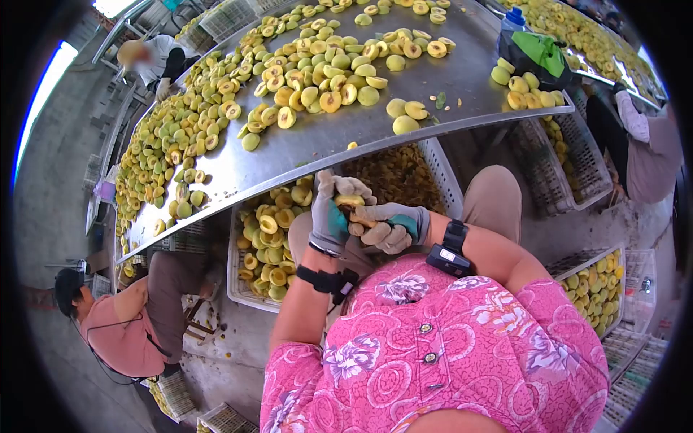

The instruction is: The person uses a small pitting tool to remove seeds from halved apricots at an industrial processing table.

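My left hand [330, 216], in a grey and teal work glove, is closed around a peach half [350, 200] with yellow-brown cut flesh. Close against it is my right hand [393, 225], gloved the same way, with its fingers curled and the index finger reaching to the fruit. Whatever the right fingers grip is hidden by the glove. Both hands are in front of my body, just short of the metal table [303, 155]. Below and to the left, a crate [237, 278] holds peach halves [271, 238]. Brown pits and scraps [393, 173] fill another crate [440, 169] under the table edge.
Many halved peaches [317, 65] lie over the tabletop. A black and green bag [541, 54] and a blue-capped bottle [513, 20] stand at its right. More crates [548, 173] are beside me. Co-workers sit left [123, 325] and right [650, 151]; another person [151, 61] is across the table.
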A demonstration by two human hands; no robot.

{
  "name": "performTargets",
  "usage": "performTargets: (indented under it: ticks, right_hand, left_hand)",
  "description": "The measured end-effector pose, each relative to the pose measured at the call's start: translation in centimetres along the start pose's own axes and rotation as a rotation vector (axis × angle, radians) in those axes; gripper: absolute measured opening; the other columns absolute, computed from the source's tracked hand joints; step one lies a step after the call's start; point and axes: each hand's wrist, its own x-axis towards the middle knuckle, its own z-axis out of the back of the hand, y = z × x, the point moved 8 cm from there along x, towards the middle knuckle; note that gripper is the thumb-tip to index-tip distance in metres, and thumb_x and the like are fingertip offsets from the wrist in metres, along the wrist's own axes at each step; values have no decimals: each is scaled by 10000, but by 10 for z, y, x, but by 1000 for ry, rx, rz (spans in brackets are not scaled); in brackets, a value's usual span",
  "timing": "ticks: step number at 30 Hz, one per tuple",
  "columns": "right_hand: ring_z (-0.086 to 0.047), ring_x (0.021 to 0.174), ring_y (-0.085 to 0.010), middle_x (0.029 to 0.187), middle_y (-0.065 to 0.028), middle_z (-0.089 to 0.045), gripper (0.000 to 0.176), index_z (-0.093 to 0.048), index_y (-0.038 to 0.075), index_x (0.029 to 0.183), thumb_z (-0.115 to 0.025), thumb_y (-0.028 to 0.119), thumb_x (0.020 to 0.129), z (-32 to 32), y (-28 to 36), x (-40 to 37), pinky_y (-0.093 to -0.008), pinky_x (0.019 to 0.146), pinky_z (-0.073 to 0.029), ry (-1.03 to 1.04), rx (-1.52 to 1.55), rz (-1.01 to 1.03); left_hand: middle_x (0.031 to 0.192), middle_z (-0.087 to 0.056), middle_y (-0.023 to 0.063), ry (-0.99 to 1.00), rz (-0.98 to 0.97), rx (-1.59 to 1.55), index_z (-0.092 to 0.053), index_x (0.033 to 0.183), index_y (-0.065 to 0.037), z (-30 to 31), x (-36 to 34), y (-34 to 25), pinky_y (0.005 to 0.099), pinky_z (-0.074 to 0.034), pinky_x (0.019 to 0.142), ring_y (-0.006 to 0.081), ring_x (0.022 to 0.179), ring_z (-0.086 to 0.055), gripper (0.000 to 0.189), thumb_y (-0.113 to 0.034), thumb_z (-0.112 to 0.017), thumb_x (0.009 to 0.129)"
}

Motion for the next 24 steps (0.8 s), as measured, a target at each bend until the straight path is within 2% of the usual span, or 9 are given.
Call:
performTargets:
  ticks: [4,6,7,9,11,12,16,23,24]
  right_hand:
    - [-274,358,-14,583,60,-346,354,-501,79,1022,-416,423,1018,-11,-8,10,-177,283,-230,110,65,-85]
    - [-291,361,-24,593,50,-379,367,-511,101,999,-402,451,1014,-8,-9,4,-182,284,-231,60,-49,-88]
    - [-300,361,-23,588,41,-390,333,-520,133,965,-429,450,1007,8,-12,-1,-194,289,-228,-93,-31,-135]
    - [-360,392,-50,572,34,-387,303,-517,148,925,-449,438,980,37,1,-19,-231,332,-292,-458,-586,-176]
    - [-418,437,-98,587,13,-437,329,-541,108,958,-456,426,948,52,16,-37,-279,399,-355,-740,-1111,-136]
    - [-592,594,-227,726,-88,-610,411,-562,51,1050,-458,434,944,70,20,-36,-353,561,-475,-749,-1335,-185]
    - [-624,1018,-406,1073,-251,-654,476,-555,7,1158,-468,423,945,79,40,-32,-435,882,-476,-776,-1560,-97]
    - [-621,1016,-408,1090,-237,-651,468,-557,-4,1153,-500,418,957,81,53,-39,-432,868,-483,-760,-1591,100]
    - [-624,999,-411,1070,-237,-654,447,-563,4,1132,-503,411,957,77,55,-39,-440,857,-482,-766,-1592,107]
  left_hand:
    - [797,-578,64,-176,77,-536,-529,725,-117,32,-18,-6,438,-517,740,274,775,-577,476,-527,-464,960]
    - [807,-610,65,-255,-30,-327,-578,755,-107,84,-32,-38,407,-504,746,245,784,-580,458,-508,-491,957]
    - [817,-653,76,-457,-81,296,-650,859,-67,138,-52,-64,358,-503,740,201,784,-601,414,-450,-532,960]
    - [870,-675,99,-612,-154,1187,-670,977,21,143,-70,-124,315,-494,777,181,826,-615,299,-267,-601,936]
    - [1011,-667,139,-629,-39,1576,-661,1026,3,128,-56,-155,338,-484,854,229,956,-619,280,-239,-635,886]
    - [1071,-650,152,-614,-133,1676,-654,1059,-19,104,-40,-164,354,-471,894,256,1018,-605,289,-238,-645,870]
    - [1196,-611,175,-306,-419,1805,-583,1203,-44,55,71,-147,408,-422,998,337,1145,-555,421,-239,-662,838]
    - [1198,-585,161,-143,-515,2116,-576,1213,-88,33,221,-85,436,-423,974,331,1171,-522,446,-258,-652,808]
    - [1181,-589,160,-137,-350,2253,-582,1205,-98,33,230,-78,444,-414,983,340,1164,-524,441,-279,-647,808]
